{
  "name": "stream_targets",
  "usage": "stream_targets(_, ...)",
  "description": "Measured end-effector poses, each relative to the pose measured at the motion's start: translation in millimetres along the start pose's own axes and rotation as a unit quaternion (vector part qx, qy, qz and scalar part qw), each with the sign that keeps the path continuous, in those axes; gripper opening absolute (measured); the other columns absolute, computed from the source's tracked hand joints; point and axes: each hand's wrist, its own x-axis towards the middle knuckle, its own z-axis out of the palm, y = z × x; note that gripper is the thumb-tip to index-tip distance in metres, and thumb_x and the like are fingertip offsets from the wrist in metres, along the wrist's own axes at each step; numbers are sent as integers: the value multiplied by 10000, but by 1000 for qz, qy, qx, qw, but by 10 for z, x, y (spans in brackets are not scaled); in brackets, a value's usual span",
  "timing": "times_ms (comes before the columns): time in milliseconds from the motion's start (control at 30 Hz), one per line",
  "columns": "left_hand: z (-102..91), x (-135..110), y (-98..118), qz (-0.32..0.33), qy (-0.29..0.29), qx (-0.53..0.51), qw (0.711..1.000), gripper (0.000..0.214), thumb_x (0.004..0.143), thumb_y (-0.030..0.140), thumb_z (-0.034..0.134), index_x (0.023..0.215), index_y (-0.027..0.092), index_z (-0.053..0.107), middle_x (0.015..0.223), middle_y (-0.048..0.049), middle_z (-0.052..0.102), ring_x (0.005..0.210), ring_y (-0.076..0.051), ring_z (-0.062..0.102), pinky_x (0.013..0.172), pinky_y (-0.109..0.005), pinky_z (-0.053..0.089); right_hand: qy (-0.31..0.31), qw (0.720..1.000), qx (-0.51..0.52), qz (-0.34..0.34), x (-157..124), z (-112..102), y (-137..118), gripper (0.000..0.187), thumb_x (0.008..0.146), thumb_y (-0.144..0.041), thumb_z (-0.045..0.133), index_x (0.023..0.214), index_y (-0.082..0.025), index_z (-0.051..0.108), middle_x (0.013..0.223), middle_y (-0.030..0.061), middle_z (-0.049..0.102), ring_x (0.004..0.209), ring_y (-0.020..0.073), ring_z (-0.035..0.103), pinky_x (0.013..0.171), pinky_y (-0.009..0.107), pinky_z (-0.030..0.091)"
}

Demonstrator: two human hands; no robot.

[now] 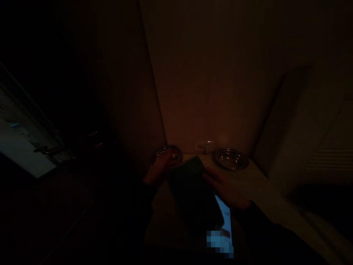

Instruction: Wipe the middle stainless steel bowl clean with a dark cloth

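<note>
In the dim light, a dark green folded piece, which looks like cloth (193,187), is between my two hands. My left hand (159,168) is at its upper left edge, with the fingers dim and partly hidden. On the upper right edge, the fingers of my right hand (220,186) close round it. Its lower part hangs in front of a phone (227,215) with a lit screen and covers some of that screen. A shiny round metal dish (176,149) is just behind my left hand.
A second metal dish (231,159) stands at the right on the pale tabletop (256,180). A wall socket plate (204,146) is above the table's back edge. Panels rise on both sides. At far left, a doorway (33,158) with a handle lets in grey light.
</note>
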Motion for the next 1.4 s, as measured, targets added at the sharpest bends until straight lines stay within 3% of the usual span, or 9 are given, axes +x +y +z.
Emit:
stream_targets(133,-95,-123,-507,-137,-33,-195,971,641,708,588,633,1187,165,579,984,-127,714,896,-262,670,814,-417,501,91,994,45,43,0,77,98,455,871,-533,497,1178,-217,610,1094,54,684,1039,250,612,920,410,483)
stream_targets(233,-41,-227,-736,-82,42,-178,980,732,575,252,820,1241,185,525,1003,-102,723,918,-245,675,862,-385,491,101,992,37,67,-7,93,108,471,849,-553,518,1163,-218,620,1055,61,697,1006,263,628,900,426,494)
stream_targets(533,-135,-323,-535,22,145,-87,985,760,682,326,748,1357,195,424,1104,-114,697,1027,-274,650,914,-421,491,39,990,116,75,47,258,152,707,715,-373,712,1345,-210,433,1123,92,678,1020,264,641,911,459,496)
stream_targets(667,-304,-382,-572,35,43,9,998,734,620,228,784,1301,218,510,1240,-118,628,1153,-305,576,1004,-453,430,30,990,118,69,116,335,173,924,776,-351,642,1493,-223,74,1135,99,667,990,248,655,883,462,510)
stream_targets(800,-477,-412,-665,57,-22,189,980,674,614,155,741,1263,221,570,1326,-135,548,1239,-341,489,1076,-515,336,-46,997,-68,-5,157,322,234,734,763,-299,642,1428,-251,336,1280,98,577,1149,267,561,956,457,462)
stream_targets(1000,-508,-428,-701,168,21,410,896,468,763,142,542,1214,241,615,1368,-114,484,1243,-313,473,1059,-514,367,-49,927,-356,-107,238,346,305,330,855,-171,481,1148,-211,628,1030,111,631,929,232,612,814,391,513)
stream_targets(1200,-607,-718,-1056,180,54,551,813,361,822,259,528,1160,286,653,1281,-142,570,1170,-350,518,956,-569,427,-78,815,-538,-203,45,418,465,299,856,-121,526,1102,-236,651,1312,141,529,1173,293,498,940,489,425)
stream_targets(1300,-687,-969,-1343,184,-5,587,788,442,760,419,625,1177,272,642,1386,-162,486,1194,-372,506,939,-565,452,-155,801,-547,-187,-194,408,533,262,847,-145,551,1060,-251,661,1351,115,514,1231,290,459,1009,533,350)
stream_targets(1400,-650,-1117,-1489,142,73,564,810,471,800,493,559,1186,236,636,1347,-161,531,1205,-341,513,957,-504,468,-211,818,-508,-171,-318,369,495,274,830,-255,599,1098,-273,650,1339,90,530,1259,297,433,1053,546,292)
